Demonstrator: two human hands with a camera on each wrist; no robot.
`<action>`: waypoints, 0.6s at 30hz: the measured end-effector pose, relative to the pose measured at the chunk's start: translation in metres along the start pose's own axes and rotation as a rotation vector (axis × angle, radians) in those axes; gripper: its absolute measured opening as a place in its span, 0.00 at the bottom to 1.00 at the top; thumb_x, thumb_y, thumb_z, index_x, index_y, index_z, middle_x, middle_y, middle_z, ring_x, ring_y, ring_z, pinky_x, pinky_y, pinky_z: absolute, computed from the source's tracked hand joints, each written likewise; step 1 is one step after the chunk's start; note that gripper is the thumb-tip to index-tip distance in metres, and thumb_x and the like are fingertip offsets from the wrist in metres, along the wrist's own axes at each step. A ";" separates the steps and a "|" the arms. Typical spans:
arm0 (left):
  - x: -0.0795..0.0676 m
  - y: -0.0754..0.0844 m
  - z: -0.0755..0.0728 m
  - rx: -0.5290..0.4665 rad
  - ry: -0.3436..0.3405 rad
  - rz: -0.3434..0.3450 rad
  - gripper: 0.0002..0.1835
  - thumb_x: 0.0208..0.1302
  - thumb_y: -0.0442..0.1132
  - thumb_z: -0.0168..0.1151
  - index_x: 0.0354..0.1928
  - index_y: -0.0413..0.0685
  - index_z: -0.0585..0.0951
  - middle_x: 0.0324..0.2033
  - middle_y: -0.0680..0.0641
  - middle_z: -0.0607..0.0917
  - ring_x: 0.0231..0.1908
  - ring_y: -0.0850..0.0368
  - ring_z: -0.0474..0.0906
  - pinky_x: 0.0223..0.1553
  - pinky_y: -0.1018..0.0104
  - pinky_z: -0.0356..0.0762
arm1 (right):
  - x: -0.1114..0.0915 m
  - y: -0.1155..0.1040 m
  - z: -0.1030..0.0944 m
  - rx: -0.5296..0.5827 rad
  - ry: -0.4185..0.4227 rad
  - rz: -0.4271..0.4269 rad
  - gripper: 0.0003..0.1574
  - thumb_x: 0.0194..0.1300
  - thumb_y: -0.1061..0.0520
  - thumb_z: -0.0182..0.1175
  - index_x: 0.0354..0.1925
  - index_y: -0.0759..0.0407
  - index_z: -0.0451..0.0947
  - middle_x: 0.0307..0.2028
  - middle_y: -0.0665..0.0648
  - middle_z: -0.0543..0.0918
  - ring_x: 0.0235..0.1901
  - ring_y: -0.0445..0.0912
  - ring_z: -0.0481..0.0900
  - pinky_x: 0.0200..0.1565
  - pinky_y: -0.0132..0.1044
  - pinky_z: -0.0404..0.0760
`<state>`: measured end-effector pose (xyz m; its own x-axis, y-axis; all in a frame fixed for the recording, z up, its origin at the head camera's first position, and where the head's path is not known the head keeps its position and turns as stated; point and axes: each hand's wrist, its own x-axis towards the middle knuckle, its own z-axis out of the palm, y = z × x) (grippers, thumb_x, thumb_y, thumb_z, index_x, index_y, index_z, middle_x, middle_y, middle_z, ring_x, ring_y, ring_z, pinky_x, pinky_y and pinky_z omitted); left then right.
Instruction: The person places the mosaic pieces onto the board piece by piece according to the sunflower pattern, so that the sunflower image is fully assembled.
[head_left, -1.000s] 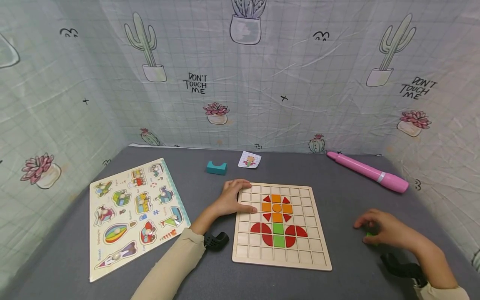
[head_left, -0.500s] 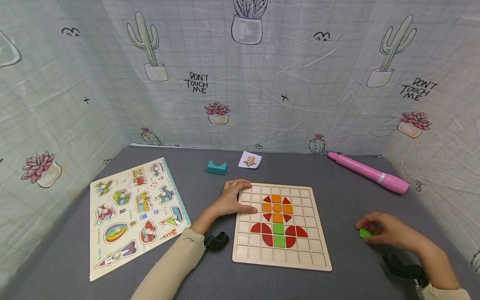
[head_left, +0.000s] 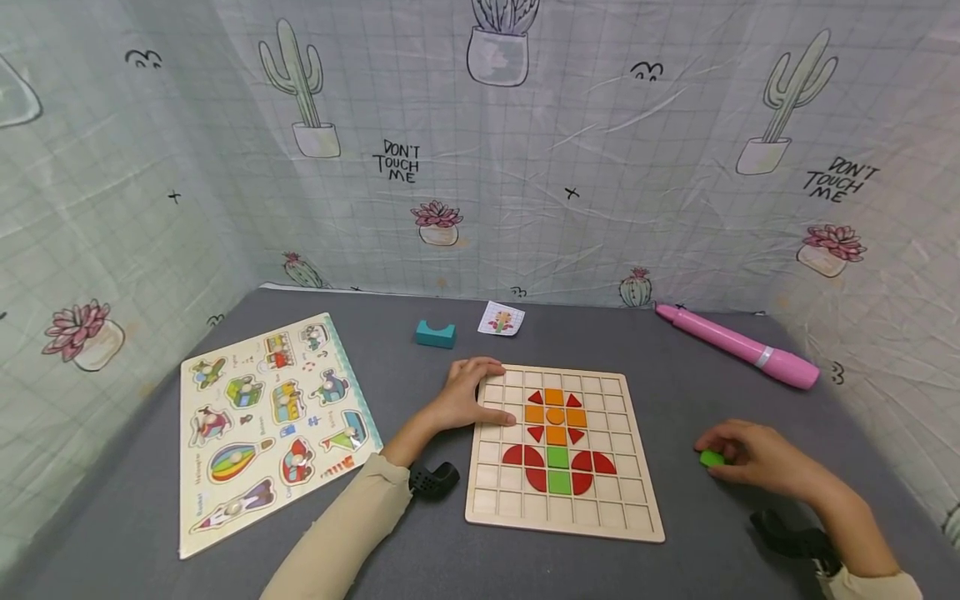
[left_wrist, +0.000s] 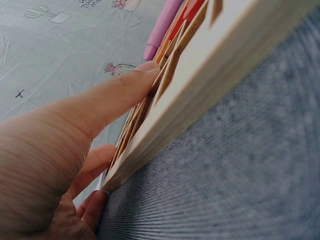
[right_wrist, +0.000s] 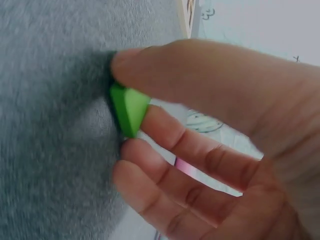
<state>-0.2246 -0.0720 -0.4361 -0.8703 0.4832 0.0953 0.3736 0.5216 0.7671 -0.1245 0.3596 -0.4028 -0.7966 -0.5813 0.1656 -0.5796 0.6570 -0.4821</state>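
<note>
My left hand [head_left: 459, 402] holds a wooden grid board [head_left: 495, 505] at its left side, thumb lying over the grid and fingers at the far left corner. In the left wrist view the thumb [left_wrist: 135, 82] presses on the raised grid lines. On the board sit orange squares [head_left: 553, 397] with an orange disc [head_left: 555, 416], small red triangles [head_left: 574, 401], two green squares [head_left: 558, 482] and red quarter-round pieces [head_left: 535, 479]. Right of the board, my right hand [head_left: 761, 454] pinches a small green block [right_wrist: 130, 107] between thumb and fingertips, close over the table.
A picture peg puzzle [head_left: 281, 417] lies at the left. Behind the board are a teal block [head_left: 436, 335] with a curved notch and a small pattern card [head_left: 501, 319]. A pink pen-shaped object [head_left: 738, 344] lies at the back right, before a cactus-print cloth [head_left: 525, 225].
The right hand has lifted the green block into clearer view and moved a little left with it. The left hand stays where it was on the board.
</note>
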 end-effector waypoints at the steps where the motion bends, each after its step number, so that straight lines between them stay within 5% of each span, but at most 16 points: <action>1: 0.000 0.000 0.000 -0.001 -0.002 0.000 0.39 0.46 0.47 0.79 0.62 0.42 0.75 0.65 0.44 0.68 0.62 0.43 0.53 0.61 0.46 0.58 | 0.001 -0.001 0.001 0.001 0.010 -0.011 0.17 0.47 0.69 0.73 0.38 0.64 0.80 0.29 0.46 0.74 0.27 0.33 0.68 0.25 0.30 0.71; 18: -0.001 0.003 -0.001 -0.005 -0.010 -0.015 0.39 0.46 0.46 0.79 0.62 0.42 0.75 0.66 0.43 0.68 0.64 0.42 0.51 0.62 0.45 0.56 | 0.026 -0.041 0.013 0.120 -0.043 -0.102 0.16 0.54 0.67 0.71 0.42 0.62 0.80 0.32 0.48 0.73 0.30 0.38 0.70 0.27 0.31 0.77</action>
<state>-0.2232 -0.0713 -0.4330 -0.8727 0.4821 0.0772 0.3586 0.5254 0.7716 -0.1194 0.3120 -0.3898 -0.7253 -0.6635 0.1835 -0.6304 0.5332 -0.5642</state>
